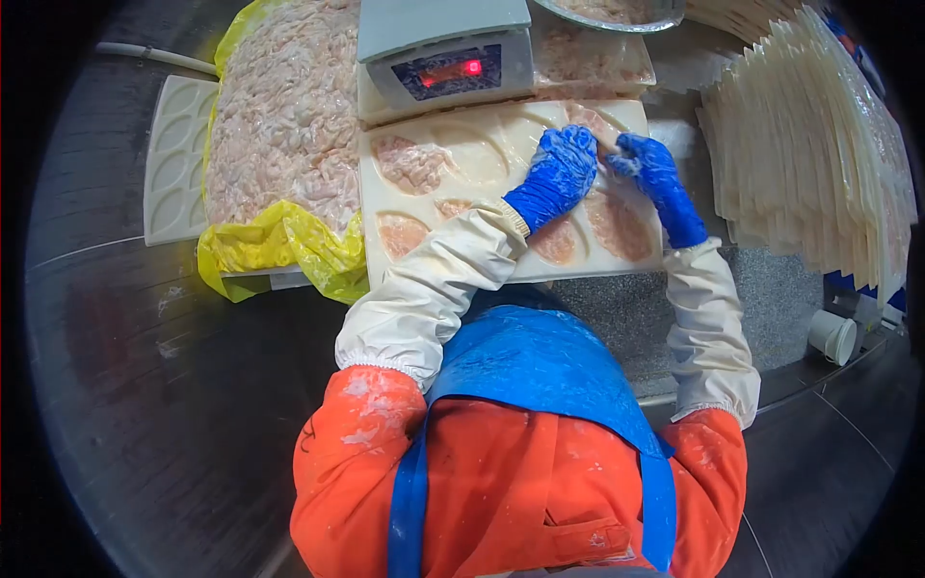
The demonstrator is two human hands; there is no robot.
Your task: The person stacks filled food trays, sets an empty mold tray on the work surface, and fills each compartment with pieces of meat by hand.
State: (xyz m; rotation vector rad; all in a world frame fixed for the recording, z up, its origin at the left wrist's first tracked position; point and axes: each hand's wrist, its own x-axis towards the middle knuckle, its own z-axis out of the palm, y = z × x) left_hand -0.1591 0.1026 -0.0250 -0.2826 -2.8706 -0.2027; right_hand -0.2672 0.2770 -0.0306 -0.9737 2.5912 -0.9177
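A white moulded tray (472,111) with oval hollows lies in front of me, and several hollows hold flat portions of pale pink raw meat (409,164). Over the tray's right half, my left hand (564,171) in a blue glove is closed, its fingers curled under so their contents are hidden. My right hand (660,183), also blue-gloved, reaches in from the right with fingertips pinched at a piece of raw meat (590,119) in the upper right of the tray. The two hands are close together, with that meat between and beyond them.
A large heap of raw meat (284,116) sits on yellow plastic sheeting (279,246) at left, beside another oval-hollow tray (173,159). A digital scale (448,63) stands behind my tray. Stacked thin whitish sheets (805,154) rise at right; a white bucket (832,337) is below.
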